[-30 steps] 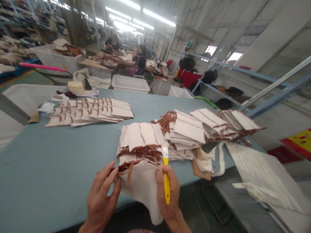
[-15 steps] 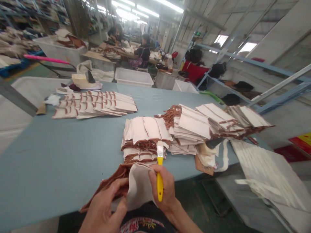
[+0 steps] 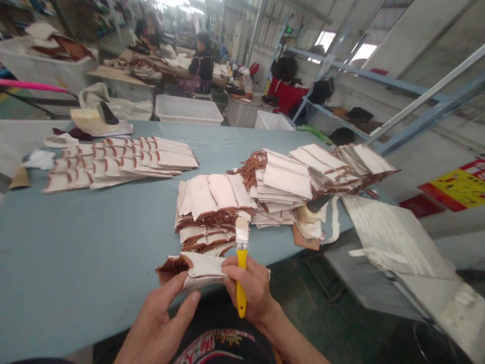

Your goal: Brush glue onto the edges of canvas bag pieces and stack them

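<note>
My right hand [image 3: 253, 290] is closed round a yellow-handled brush [image 3: 241, 263], bristles pointing up, and it also pinches the right end of a small folded bundle of cream and brown pieces [image 3: 197, 268]. My left hand [image 3: 161, 323] holds the bundle's left side from below, thumb and fingers against it. The bundle hangs over the near edge of the blue-grey table [image 3: 94, 253]. Just beyond it lies a stack of the same pieces [image 3: 212, 202], with more stacks to the right [image 3: 303, 177].
Another spread of pieces [image 3: 121, 162] lies at the table's far left. A glue-smeared scraper and scraps [image 3: 312, 222] sit at the right edge. White sheets [image 3: 386, 237] lie on a lower surface at right. White bins [image 3: 189, 108] and seated workers are behind.
The loose cream piece I was holding has been folded into a compact bundle. Both hands have drawn it nearer the table edge, and the view has shifted slightly.
</note>
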### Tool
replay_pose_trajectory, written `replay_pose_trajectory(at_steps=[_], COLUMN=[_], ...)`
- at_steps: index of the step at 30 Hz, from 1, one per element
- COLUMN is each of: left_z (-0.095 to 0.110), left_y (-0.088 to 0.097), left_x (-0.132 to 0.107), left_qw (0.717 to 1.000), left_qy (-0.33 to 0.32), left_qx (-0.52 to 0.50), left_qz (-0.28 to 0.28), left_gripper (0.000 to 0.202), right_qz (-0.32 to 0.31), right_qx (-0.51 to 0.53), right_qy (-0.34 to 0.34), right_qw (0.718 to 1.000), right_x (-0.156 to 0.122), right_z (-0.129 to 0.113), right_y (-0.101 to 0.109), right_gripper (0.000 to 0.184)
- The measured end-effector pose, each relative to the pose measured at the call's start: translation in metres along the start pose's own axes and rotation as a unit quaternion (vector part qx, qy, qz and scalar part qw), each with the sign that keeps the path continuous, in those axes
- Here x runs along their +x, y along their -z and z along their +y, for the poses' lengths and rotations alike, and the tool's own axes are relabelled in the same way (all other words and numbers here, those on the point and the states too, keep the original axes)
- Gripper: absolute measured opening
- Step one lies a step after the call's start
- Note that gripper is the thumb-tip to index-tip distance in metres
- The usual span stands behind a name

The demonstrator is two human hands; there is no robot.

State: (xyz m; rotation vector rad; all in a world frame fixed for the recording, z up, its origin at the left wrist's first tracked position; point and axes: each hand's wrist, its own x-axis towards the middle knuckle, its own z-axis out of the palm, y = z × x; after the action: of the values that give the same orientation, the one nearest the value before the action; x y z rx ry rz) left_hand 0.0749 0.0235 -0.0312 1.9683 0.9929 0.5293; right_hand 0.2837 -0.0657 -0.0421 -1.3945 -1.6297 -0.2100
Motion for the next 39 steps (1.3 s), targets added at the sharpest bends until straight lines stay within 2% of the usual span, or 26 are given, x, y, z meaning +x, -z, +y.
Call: replay_pose_trajectory(at_steps=[3, 5, 8, 11, 14, 18, 22, 24, 28, 32, 34, 36, 39], left_z=[-0.011, -0.012, -0.005, 0.005, 0.011, 0.019, 0.03, 0.034, 0.039, 0.044, 0.046, 0.049, 0.053], left_y=[0.003, 0.004, -0.001, -0.013, -0.028, -0.042, -0.045, -0.045, -0.047, -0.047, -0.047, -0.044, -0.037], left_x=[0.001, 0.003, 0.005, 0.005, 0.006, 0.009, 0.017, 0.023, 0.036, 0.046, 0.052, 0.06, 0.074], left_qw=[0.999, 0.999, 0.998, 0.993, 0.987, 0.981, 0.982, 0.978, 0.973, 0.951, 0.928, 0.898, 0.85], left_qy=[0.032, 0.025, 0.006, -0.012, -0.038, -0.032, -0.003, 0.021, 0.073, 0.132, 0.17, 0.209, 0.239], left_qx=[0.003, 0.002, -0.037, -0.071, -0.08, -0.07, -0.075, -0.1, -0.142, -0.214, -0.277, -0.346, -0.435], left_qz=[-0.01, -0.032, -0.058, -0.09, -0.132, -0.177, -0.171, -0.18, -0.165, -0.18, -0.181, -0.175, -0.177], left_gripper=[0.056, 0.058, 0.053, 0.051, 0.047, 0.039, 0.048, 0.054, 0.065, 0.063, 0.065, 0.067, 0.064], right_qz=[0.003, 0.009, 0.002, -0.012, -0.006, -0.012, -0.023, -0.027, 0.01, 0.102, 0.157, 0.184, 0.15], right_qx=[0.001, -0.018, -0.054, -0.074, -0.074, -0.06, -0.054, -0.039, -0.025, -0.051, -0.014, 0.074, 0.248], right_qy=[0.0, -0.002, 0.015, 0.015, -0.013, -0.023, -0.022, -0.028, -0.089, -0.141, -0.194, -0.258, -0.337], right_qw=[1.0, 1.0, 0.998, 0.997, 0.997, 0.998, 0.998, 0.998, 0.996, 0.983, 0.968, 0.946, 0.896], right_x=[-0.002, -0.003, -0.008, -0.016, -0.027, -0.037, -0.039, -0.04, -0.045, -0.047, -0.043, -0.033, -0.01], right_z=[0.002, 0.003, 0.007, 0.011, 0.015, 0.018, 0.018, 0.02, 0.029, 0.032, 0.028, 0.022, 0.014], right_y=[0.013, 0.025, 0.044, 0.057, 0.062, 0.064, 0.064, 0.065, 0.073, 0.093, 0.105, 0.114, 0.12], right_gripper=[0.013, 0.012, 0.011, 0.01, 0.013, 0.017, 0.022, 0.018, 0.011, 0.032, 0.049, 0.061, 0.064])
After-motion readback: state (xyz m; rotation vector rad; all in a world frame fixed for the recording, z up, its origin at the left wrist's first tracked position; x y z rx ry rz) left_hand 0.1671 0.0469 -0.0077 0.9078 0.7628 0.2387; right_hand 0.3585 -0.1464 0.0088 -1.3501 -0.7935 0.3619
